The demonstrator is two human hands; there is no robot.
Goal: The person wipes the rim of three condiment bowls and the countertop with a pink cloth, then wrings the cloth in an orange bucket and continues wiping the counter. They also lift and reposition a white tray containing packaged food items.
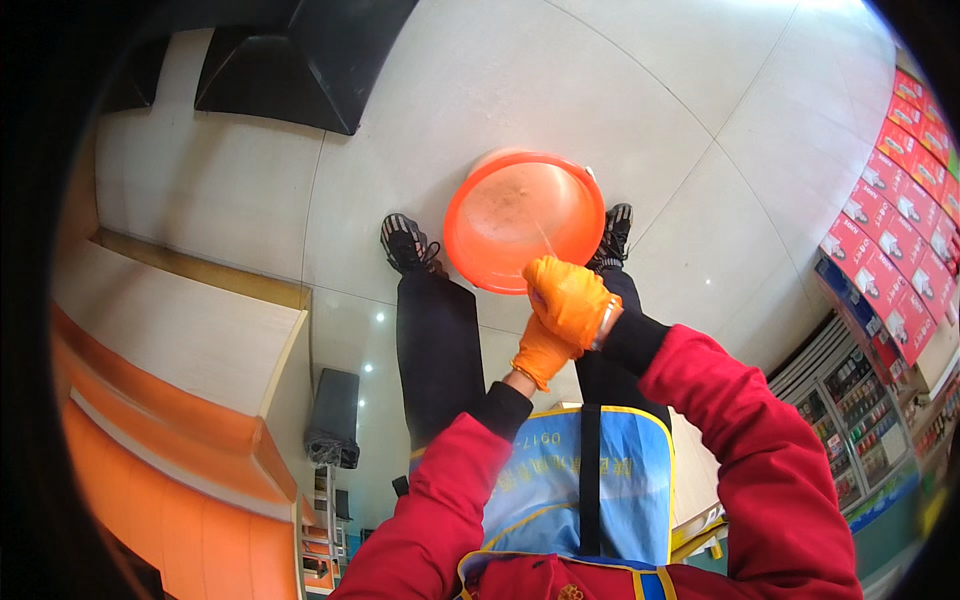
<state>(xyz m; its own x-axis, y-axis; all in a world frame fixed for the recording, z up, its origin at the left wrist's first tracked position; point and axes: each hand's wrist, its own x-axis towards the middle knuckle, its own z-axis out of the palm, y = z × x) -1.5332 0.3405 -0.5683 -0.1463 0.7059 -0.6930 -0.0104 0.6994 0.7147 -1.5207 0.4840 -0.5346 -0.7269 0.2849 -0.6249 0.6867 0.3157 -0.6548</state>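
An orange-red plastic bucket (525,159) stands on the tiled floor between my feet, with cloudy water in it. Both hands wear orange gloves and are pressed together above its near rim. My right hand (574,298) is clenched in front, covering part of my left hand (546,349), which lies closer to my body. A thin stream of water (545,238) falls from the hands into the bucket. Whatever may be between the fingers is hidden.
A black angular object (292,75) is at the upper left. An orange and pale wood counter (187,330) stands at left. Red printed cartons (892,247) are stacked at right, above a glass-door drinks cooler (859,409). My shoes (405,244) flank the bucket. A blue apron (540,465) covers my lap.
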